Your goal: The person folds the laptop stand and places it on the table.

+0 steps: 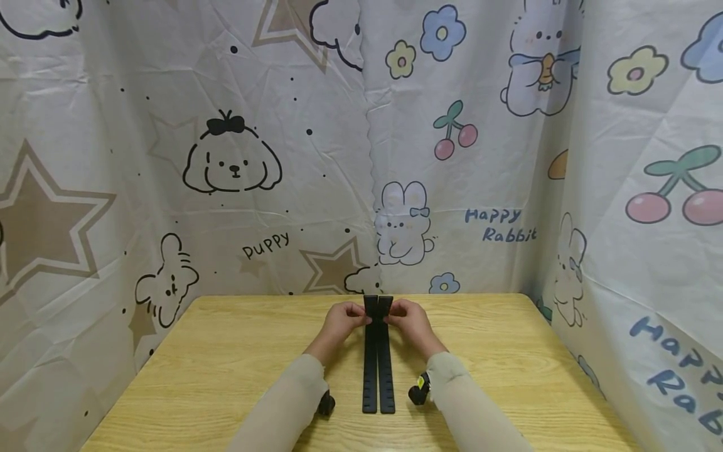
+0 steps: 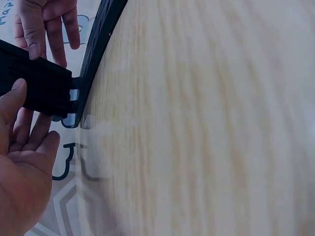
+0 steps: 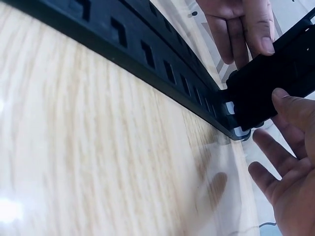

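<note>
Two black slotted strips (image 1: 378, 364) lie side by side on the surface (image 1: 226, 376), long axis running from near edge to far edge. Both hands pinch the raised black end pieces (image 1: 378, 307) at the far end, left hand (image 1: 341, 321) and right hand (image 1: 411, 321) equally near.

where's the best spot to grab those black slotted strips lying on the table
Probably the raised block ends at the far end, where the left hand and right hand already pinch them, coming in from either side. The black strips lie flat and close together on the table, leaving little edge elsewhere.
</note>
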Action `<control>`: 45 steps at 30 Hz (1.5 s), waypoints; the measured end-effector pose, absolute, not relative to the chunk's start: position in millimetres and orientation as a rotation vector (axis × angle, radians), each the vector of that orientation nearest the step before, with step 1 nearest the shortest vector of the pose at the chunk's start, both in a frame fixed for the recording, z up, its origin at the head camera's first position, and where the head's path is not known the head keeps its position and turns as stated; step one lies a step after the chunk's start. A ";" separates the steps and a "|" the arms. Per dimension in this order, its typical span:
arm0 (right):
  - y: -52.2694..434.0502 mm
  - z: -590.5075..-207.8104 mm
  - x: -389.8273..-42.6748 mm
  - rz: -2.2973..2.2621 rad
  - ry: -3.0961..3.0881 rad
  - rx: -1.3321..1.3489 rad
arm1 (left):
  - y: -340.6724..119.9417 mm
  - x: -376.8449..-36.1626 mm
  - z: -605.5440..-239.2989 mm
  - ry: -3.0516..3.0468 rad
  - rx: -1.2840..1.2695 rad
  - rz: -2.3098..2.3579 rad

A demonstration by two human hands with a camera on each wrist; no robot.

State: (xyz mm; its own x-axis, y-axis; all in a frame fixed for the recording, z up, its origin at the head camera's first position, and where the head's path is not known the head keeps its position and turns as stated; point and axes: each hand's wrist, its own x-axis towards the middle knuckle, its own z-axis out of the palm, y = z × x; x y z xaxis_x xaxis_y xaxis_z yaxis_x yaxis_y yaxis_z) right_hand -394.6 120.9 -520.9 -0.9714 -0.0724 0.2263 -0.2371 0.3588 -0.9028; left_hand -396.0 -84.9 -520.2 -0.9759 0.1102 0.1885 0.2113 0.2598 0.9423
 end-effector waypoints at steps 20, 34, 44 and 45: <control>125.0 -523.5 -394.0 1.762 -2.429 0.273 | -86.6 -393.6 -517.4 -2.452 -0.381 -1.872; 129.5 -520.5 -392.9 1.679 -2.513 0.315 | -89.5 -393.6 -517.4 -2.515 -0.400 -1.826; 135.8 -520.0 -389.5 1.707 -2.575 0.406 | -96.3 -393.8 -520.5 -2.570 -0.489 -1.894; 136.6 -520.3 -389.6 1.695 -2.589 0.410 | -96.9 -394.4 -521.1 -2.584 -0.487 -1.887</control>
